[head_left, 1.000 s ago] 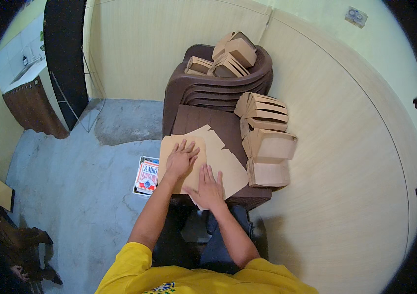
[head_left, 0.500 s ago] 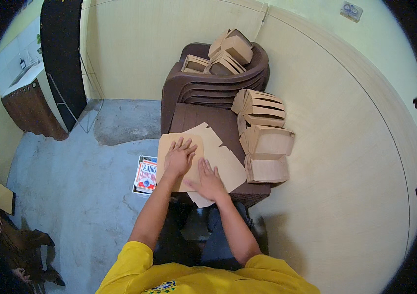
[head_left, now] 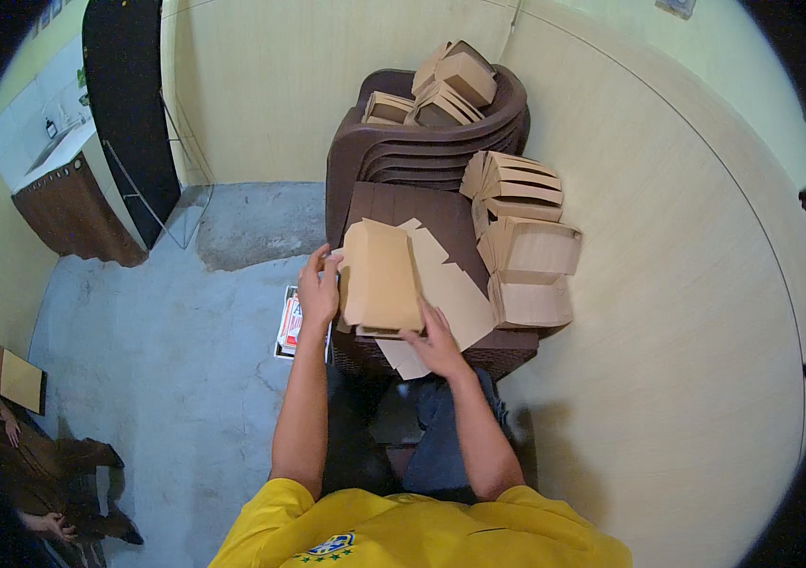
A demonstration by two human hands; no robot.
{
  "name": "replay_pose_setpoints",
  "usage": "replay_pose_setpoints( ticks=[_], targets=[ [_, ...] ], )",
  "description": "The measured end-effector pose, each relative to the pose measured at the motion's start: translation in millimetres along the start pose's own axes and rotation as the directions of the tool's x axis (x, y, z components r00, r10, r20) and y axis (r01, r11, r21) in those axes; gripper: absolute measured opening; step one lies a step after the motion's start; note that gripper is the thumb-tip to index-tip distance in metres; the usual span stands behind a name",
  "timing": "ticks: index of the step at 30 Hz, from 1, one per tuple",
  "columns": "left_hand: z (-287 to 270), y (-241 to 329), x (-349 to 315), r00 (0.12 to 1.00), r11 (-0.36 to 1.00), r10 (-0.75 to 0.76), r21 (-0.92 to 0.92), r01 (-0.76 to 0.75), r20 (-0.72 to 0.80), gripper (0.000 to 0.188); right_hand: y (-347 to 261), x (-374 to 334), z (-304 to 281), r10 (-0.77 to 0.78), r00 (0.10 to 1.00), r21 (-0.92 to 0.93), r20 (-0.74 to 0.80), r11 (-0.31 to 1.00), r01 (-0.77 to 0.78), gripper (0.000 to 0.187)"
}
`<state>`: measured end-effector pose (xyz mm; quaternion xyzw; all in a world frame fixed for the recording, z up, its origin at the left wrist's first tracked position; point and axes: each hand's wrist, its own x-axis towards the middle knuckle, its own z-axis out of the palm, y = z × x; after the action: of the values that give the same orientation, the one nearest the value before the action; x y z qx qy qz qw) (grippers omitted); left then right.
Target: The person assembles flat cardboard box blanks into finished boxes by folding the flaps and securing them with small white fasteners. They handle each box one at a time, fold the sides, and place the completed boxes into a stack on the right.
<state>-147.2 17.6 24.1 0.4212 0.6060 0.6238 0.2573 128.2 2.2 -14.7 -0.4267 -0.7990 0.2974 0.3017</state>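
Observation:
A brown cardboard box (head_left: 384, 275), partly folded with its sides bent up, lies on the seat of a stacked brown chair (head_left: 469, 222). My left hand (head_left: 319, 287) grips its left edge, fingers curled around a flap. At the near right corner my right hand (head_left: 439, 345) holds it between thumb and fingers. Beneath the box, flat cardboard blanks (head_left: 460, 293) are spread at an angle and jut over the front of the seat.
Folded boxes (head_left: 526, 275) stand along the right of the seat. More boxes (head_left: 455, 85) rest on the chair back. A small white container (head_left: 287, 327) with printed packets is on the floor at left. Another person (head_left: 43, 464) is at far left, near a sink counter (head_left: 76, 208).
Both hands were lying flat on the cardboard. Now its sides are bent up, my left hand has moved to its left edge, and my right hand to its near right corner.

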Motion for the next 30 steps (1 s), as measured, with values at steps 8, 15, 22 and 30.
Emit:
replay_pose_setpoints(
  ticks=[8, 15, 22, 30],
  targets=[
    [3, 18, -28, 0.808, 0.875, 0.364, 0.129, -0.467, 0.463, 0.057, 46, 30, -44, 0.413, 0.909, 0.634, -0.052, 0.717, -0.289, 0.045],
    [11, 9, -60, 0.658, 0.724, 0.237, 0.321, -0.61, 0.715, 0.046, 63, 83, -52, 0.613, 0.778, 0.323, -0.14, 0.771, -0.549, 0.046],
    [16, 14, -68, 0.637, 0.66, 0.26, 0.348, -0.666, 0.726, 0.05, 24, 113, -76, 0.608, 0.776, -0.264, -0.171, 0.73, -0.63, 0.059],
    [18, 11, -67, 0.657, 0.62, 0.24, 0.408, -0.67, 0.715, 0.051, -25, 30, -86, -0.058, 0.997, -0.395, 0.054, 0.916, 0.075, 0.063]
  ],
)
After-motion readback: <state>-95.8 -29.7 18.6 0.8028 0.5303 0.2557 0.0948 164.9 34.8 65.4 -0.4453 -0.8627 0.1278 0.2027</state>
